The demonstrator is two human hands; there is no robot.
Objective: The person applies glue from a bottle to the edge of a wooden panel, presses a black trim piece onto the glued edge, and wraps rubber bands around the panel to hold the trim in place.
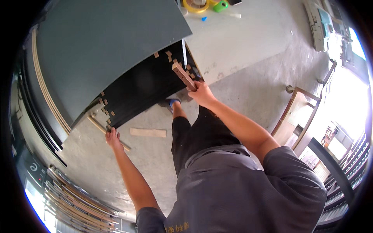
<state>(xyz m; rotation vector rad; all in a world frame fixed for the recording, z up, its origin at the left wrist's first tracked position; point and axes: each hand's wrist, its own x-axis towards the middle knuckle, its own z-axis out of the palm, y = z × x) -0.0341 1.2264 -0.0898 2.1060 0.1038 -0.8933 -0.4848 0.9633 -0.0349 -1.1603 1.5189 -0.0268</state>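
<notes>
My right hand (pixel 202 94) is closed around one end of a reddish-brown wooden bar (pixel 184 77) with small dark holes along its side. The bar points up and left, above the right end of a black panel (pixel 143 91). My left hand (pixel 113 139) is at the panel's near left corner, its fingers bent together beside a small wooden block (pixel 109 127). What those fingers hold, if anything, is hidden. Several more small wooden blocks (pixel 104 101) lie along both ends of the black panel. A large grey-green panel (pixel 112 39) covers its far part.
A flat beige strip (pixel 147 133) and a thin wooden stick (pixel 99 125) lie on the concrete floor. Yellow tape rolls (pixel 194 6) and a green roll (pixel 220 6) rest on a pale surface at the top. Long boards (pixel 74 194) are stacked lower left; a framed cart (pixel 289 112) stands right.
</notes>
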